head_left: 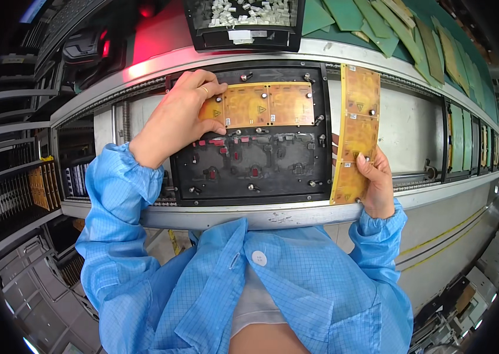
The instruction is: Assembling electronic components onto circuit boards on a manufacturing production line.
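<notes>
We are pressing our left hand onto the left end of a thin amber flexible circuit strip that is lying flat across the upper part of a black fixture plate. The hand is spread fairly flat rather than clenched, fingers lying over the plate's top-left corner and the thumb resting at the strip's lower edge; it is touching the strip, not gripping it.

Our right hand is closing around the lower end of a 2nd amber strip, fingers curled over its right edge, and holding it upright just beside the plate's right side, so that it is standing across the conveyor track. This strip is looking like 3 joined glossy panels with small yellow warning triangles and dark fastener dots.

The plate is matte black, rectangular, studded with metal pins and carrying small red inserts along its lower half. It is sitting in a long grey metal conveyor rail that is curving with the lens.

Above the rail, a black tray is holding a heap of small white blocky parts. To its right, flat green boards are overlapping in a row. We are wearing a light blue gridded smock.
</notes>
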Action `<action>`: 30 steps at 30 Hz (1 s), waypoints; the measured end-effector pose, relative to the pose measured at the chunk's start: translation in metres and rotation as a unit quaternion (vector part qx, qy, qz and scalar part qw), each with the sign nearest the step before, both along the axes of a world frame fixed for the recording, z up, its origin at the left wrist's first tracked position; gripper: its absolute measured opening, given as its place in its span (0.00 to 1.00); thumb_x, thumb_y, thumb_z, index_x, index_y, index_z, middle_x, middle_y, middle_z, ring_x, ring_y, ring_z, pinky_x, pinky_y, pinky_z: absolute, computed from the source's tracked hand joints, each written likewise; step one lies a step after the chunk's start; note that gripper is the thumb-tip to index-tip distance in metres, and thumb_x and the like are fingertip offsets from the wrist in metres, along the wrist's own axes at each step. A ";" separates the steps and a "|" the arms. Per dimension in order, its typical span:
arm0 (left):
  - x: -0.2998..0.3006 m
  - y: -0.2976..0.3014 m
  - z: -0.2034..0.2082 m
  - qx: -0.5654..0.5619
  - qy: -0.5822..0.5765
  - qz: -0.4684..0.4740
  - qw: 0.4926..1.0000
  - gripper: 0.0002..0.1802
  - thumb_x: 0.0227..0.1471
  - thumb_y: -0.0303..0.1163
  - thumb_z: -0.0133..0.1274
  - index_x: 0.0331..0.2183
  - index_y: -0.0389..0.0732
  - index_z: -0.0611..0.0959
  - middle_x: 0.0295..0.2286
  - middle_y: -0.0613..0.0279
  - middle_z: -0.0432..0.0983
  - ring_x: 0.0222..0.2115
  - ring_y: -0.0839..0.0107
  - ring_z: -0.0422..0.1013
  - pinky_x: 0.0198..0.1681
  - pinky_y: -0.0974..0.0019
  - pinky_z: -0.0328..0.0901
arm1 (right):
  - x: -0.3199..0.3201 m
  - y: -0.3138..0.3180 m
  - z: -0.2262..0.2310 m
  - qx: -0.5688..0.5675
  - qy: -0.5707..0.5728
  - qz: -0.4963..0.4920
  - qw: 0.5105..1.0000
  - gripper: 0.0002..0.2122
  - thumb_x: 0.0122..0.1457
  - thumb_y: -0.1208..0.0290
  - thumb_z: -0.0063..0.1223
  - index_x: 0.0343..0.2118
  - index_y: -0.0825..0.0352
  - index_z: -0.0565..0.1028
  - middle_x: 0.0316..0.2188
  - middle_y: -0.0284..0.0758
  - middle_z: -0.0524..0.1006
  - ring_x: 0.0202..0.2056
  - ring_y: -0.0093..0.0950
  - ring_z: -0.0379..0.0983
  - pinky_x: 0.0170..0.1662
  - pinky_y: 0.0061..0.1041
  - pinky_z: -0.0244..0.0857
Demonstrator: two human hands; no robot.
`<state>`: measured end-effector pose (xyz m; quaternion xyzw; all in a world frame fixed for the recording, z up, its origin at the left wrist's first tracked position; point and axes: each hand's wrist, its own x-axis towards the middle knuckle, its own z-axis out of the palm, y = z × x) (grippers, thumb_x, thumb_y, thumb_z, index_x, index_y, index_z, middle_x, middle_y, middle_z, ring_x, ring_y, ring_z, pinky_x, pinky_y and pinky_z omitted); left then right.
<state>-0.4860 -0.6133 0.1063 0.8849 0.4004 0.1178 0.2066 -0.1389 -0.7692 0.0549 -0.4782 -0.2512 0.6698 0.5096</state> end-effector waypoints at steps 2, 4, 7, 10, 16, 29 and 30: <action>0.005 0.002 0.005 -0.007 0.017 0.003 1.000 0.37 0.29 0.27 0.73 0.46 0.34 0.79 0.44 0.56 0.72 0.49 0.53 0.68 0.53 0.58 0.67 | 0.000 0.000 -0.003 -0.003 0.023 0.009 1.000 0.25 0.63 0.70 0.54 0.61 0.73 0.64 0.57 0.50 0.72 0.55 0.37 0.74 0.56 0.34 0.70; 0.014 0.001 0.007 -0.015 0.033 0.011 0.999 0.36 0.29 0.26 0.73 0.45 0.34 0.78 0.44 0.56 0.72 0.49 0.53 0.68 0.52 0.57 0.67 | 0.006 0.003 -0.003 -0.013 0.053 0.035 0.998 0.26 0.62 0.70 0.56 0.61 0.73 0.64 0.57 0.48 0.72 0.55 0.36 0.73 0.58 0.35 0.68; 0.022 0.001 0.017 -0.054 0.099 0.058 0.992 0.35 0.28 0.24 0.72 0.43 0.34 0.77 0.44 0.54 0.72 0.48 0.51 0.69 0.50 0.57 0.68 | 0.016 0.004 -0.006 -0.025 0.068 0.103 0.992 0.28 0.61 0.70 0.57 0.62 0.73 0.63 0.58 0.50 0.70 0.57 0.39 0.71 0.60 0.38 0.65; 0.030 -0.001 0.019 -0.044 0.120 0.062 0.990 0.35 0.28 0.22 0.72 0.44 0.34 0.77 0.44 0.54 0.72 0.48 0.50 0.70 0.50 0.56 0.68 | 0.024 0.007 -0.014 -0.020 0.108 0.105 0.988 0.29 0.62 0.68 0.56 0.63 0.72 0.61 0.60 0.52 0.68 0.59 0.42 0.68 0.61 0.41 0.63; 0.045 0.002 0.020 0.024 0.040 0.052 0.998 0.19 0.45 0.27 0.63 0.41 0.33 0.79 0.39 0.51 0.75 0.44 0.49 0.72 0.47 0.56 0.68 | 0.024 0.016 -0.001 0.004 0.080 -0.011 0.997 0.28 0.64 0.65 0.52 0.64 0.71 0.61 0.60 0.52 0.68 0.58 0.41 0.69 0.60 0.37 0.65; 0.149 0.043 -0.034 0.094 0.056 -0.045 0.993 0.10 0.55 0.32 0.56 0.31 0.34 0.83 0.33 0.48 0.78 0.37 0.51 0.76 0.41 0.52 0.71 | 0.023 0.014 -0.007 -0.014 0.113 -0.119 0.986 0.19 0.67 0.69 0.48 0.58 0.70 0.67 0.51 0.45 0.76 0.41 0.31 0.79 0.46 0.28 0.75; 0.151 0.046 -0.034 0.086 0.061 -0.030 0.994 0.11 0.56 0.33 0.56 0.32 0.34 0.83 0.33 0.48 0.78 0.37 0.50 0.76 0.42 0.52 0.71 | 0.023 0.014 -0.006 -0.011 0.116 -0.120 0.986 0.18 0.67 0.69 0.48 0.57 0.70 0.67 0.49 0.45 0.77 0.39 0.31 0.79 0.45 0.28 0.75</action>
